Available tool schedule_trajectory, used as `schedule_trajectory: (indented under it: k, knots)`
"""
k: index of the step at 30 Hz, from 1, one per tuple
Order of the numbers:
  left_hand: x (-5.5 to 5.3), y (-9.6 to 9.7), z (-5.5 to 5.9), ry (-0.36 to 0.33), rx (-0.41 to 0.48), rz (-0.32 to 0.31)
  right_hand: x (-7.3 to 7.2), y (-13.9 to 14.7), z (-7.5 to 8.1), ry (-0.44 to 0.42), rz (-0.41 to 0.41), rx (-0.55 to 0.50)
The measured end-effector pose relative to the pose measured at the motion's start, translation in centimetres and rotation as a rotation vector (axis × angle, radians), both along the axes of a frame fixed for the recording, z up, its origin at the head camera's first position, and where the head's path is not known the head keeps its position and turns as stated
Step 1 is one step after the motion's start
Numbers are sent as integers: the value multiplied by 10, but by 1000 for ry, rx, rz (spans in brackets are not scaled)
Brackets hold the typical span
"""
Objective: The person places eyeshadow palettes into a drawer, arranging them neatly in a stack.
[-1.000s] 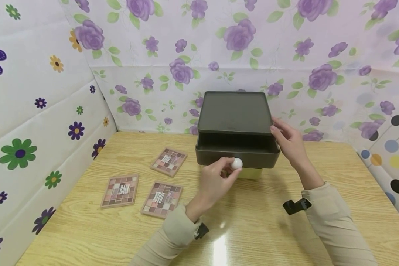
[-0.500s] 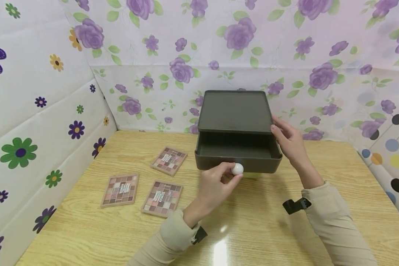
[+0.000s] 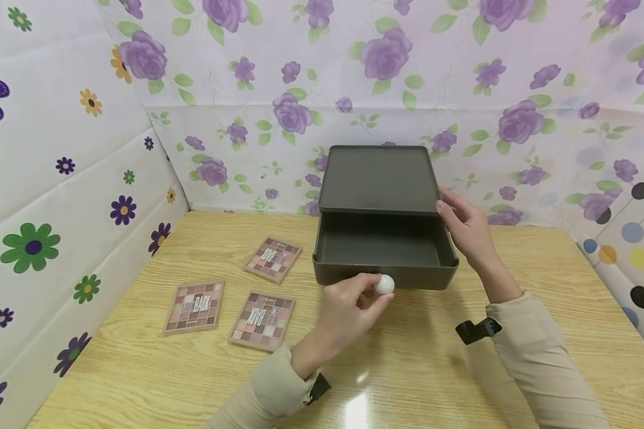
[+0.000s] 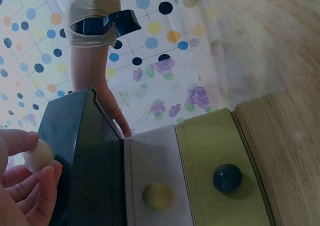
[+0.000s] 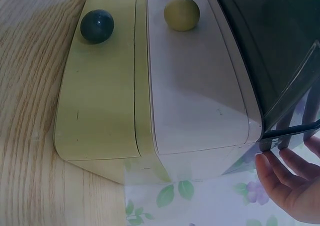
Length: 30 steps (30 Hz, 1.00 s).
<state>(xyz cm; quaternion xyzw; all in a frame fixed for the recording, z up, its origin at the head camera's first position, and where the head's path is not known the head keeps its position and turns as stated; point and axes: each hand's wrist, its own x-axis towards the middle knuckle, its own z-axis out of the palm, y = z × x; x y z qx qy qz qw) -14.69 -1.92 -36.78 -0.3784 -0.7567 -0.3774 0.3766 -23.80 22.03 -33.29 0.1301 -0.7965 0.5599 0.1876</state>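
Note:
A small drawer chest with a dark grey top stands at the back of the table. Its dark top drawer is pulled well out, and its inside looks bare. My left hand pinches that drawer's round white knob between thumb and fingers. On the chest's right side rests my right hand, its fingertips against the wall near the top. Below, the white drawer with a yellow knob and the yellow drawer with a dark knob are both closed.
Three eyeshadow palettes lie on the wooden table left of the chest. Floral cloth hangs close behind the chest, and another patterned cloth borders the left side.
My left hand has moved towards me with the knob, drawing the dark top drawer further out. The right hand has stayed at the chest's side.

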Motion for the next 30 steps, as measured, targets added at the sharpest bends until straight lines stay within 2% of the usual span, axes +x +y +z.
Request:
schedule_trajectory:
  k: [9, 17, 30]
  knots:
    - [7, -3, 2, 76, -10, -19, 1, -1, 1, 3, -12, 13]
    - [15, -7, 4, 70, -5, -51, 1, -1, 0, 6, -16, 8]
    - [22, -11, 4, 76, -22, -60, 1, 1, -1, -10, -3, 14]
